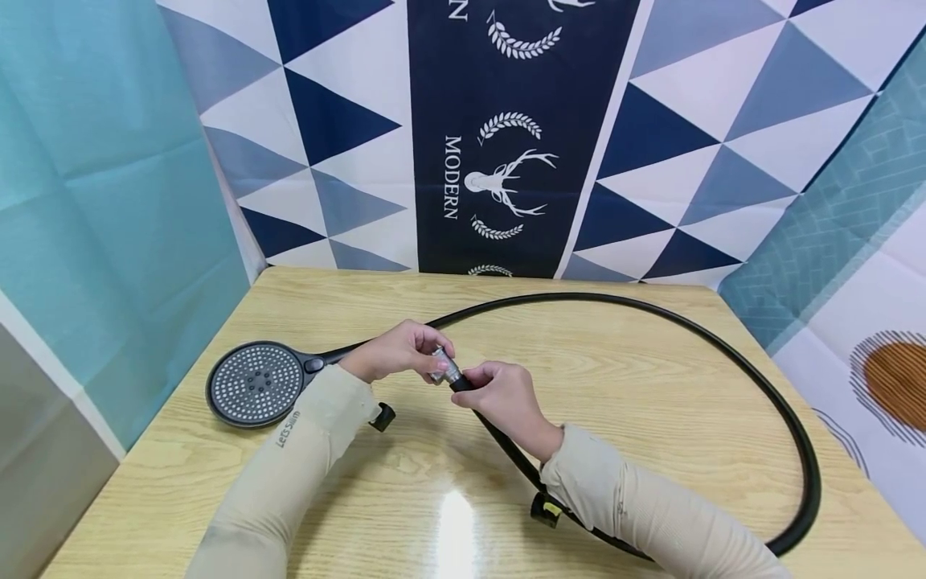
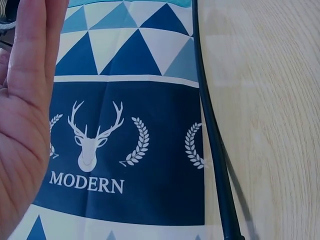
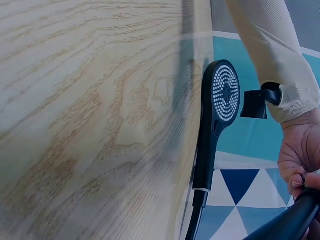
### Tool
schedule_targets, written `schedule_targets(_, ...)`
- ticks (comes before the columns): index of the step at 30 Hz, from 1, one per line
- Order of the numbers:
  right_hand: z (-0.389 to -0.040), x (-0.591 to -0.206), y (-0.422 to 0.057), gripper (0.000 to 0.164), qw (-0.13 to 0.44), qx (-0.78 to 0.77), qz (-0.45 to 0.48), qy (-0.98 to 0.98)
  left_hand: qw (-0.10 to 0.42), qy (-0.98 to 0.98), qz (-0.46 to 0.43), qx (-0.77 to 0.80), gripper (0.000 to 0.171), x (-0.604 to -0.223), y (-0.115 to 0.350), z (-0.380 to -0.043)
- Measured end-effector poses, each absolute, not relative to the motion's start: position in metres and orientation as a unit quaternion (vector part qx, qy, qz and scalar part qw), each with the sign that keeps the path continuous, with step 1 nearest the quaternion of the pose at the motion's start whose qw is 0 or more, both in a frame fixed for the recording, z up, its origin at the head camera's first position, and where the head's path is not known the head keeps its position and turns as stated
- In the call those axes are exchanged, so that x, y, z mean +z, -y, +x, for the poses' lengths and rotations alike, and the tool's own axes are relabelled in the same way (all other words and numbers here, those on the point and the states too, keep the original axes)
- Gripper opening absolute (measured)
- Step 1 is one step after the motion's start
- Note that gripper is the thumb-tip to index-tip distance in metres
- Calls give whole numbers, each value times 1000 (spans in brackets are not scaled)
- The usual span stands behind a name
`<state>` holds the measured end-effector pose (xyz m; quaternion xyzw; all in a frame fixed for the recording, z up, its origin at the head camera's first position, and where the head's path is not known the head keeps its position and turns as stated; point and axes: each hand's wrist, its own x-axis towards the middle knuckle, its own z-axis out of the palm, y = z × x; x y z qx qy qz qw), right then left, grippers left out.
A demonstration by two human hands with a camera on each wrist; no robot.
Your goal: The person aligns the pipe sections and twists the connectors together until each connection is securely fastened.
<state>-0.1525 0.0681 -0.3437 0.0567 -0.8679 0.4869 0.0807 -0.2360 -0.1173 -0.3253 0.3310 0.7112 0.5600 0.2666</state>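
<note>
My left hand (image 1: 402,350) pinches a silver metal fitting (image 1: 450,370) between thumb and fingers, above the middle of the table. Just behind that fitting, my right hand (image 1: 506,402) grips the black end of a shower hose (image 1: 579,297). The hose loops out to the right and round the back to a round black handheld shower head (image 1: 255,383), which lies at the left with its grey nozzle face up. In the right wrist view the shower head (image 3: 226,95) lies past bare wood, its handle joined to the hose. The left wrist view shows only part of the left hand (image 2: 25,115).
The light wood table (image 1: 637,386) carries the hose loop near its right edge. A patterned cloth (image 1: 347,145) hangs behind it, and a teal cloth (image 1: 123,201) hangs at the left. Each wrist bears a small black block (image 1: 546,510).
</note>
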Motion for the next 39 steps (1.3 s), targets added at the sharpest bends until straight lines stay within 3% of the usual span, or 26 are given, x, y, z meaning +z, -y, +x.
schedule_targets(18, -158, -347, -75, 22, 55, 512, 68, 855, 271, -712, 338, 553, 16, -324, 116, -237)
schedule_targets(39, -165, -353, -82, 25, -19, 572, 96, 814, 268, -713, 349, 546, 20, -326, 117, -238)
